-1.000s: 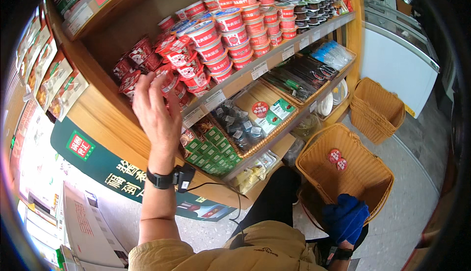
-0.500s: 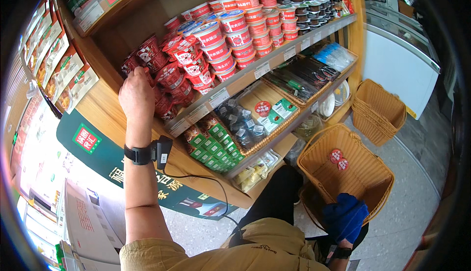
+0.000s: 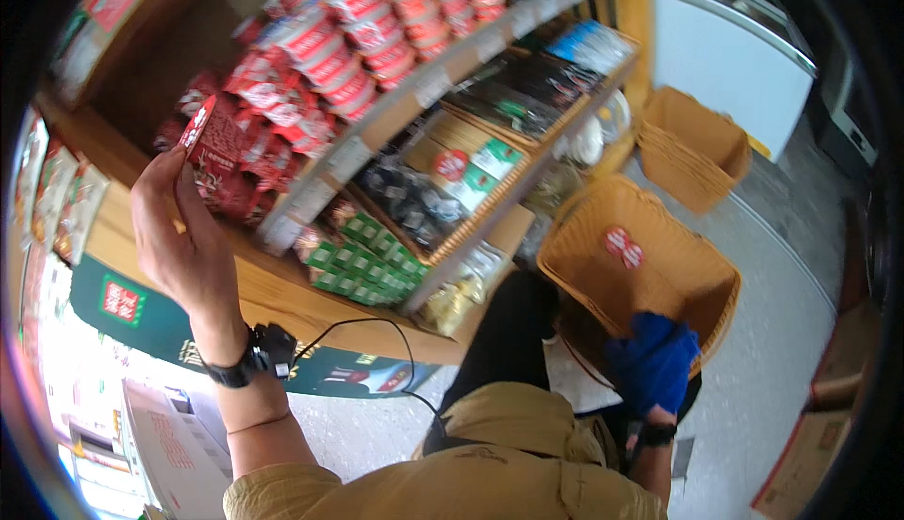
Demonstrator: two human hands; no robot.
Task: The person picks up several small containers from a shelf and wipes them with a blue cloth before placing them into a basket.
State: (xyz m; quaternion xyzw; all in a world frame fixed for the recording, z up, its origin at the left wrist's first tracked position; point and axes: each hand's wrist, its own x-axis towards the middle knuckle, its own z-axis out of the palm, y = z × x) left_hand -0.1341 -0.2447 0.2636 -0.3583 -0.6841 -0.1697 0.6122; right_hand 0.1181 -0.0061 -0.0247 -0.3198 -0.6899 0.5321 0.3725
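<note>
My left hand (image 3: 177,228) is raised in front of the shelf, fingers pinched on a dark red cup (image 3: 218,154). Its red lid is tilted nearly edge-on to me. Just behind it, more red cups (image 3: 268,82) are stacked on the shelf, smeared by motion. In a blue glove, my right hand (image 3: 650,360) is closed at the near rim of a wicker basket (image 3: 692,280); its fingers are partly hidden. Inside the basket lie red-and-white round-topped items (image 3: 622,247).
Below the cups, trays hold green-and-white packets (image 3: 363,261), dark wrapped pieces (image 3: 414,188) and blue-topped packages (image 3: 589,46). Another wicker basket (image 3: 692,148) stands on the floor beside a white freezer (image 3: 730,58). A cable (image 3: 400,322) runs from my left wrist. Cardboard boxes (image 3: 815,454) sit at right.
My left hand has drawn back from the stacked cups and now has a dark red cup in it. The view has shifted, and my right hand stays at the basket.
</note>
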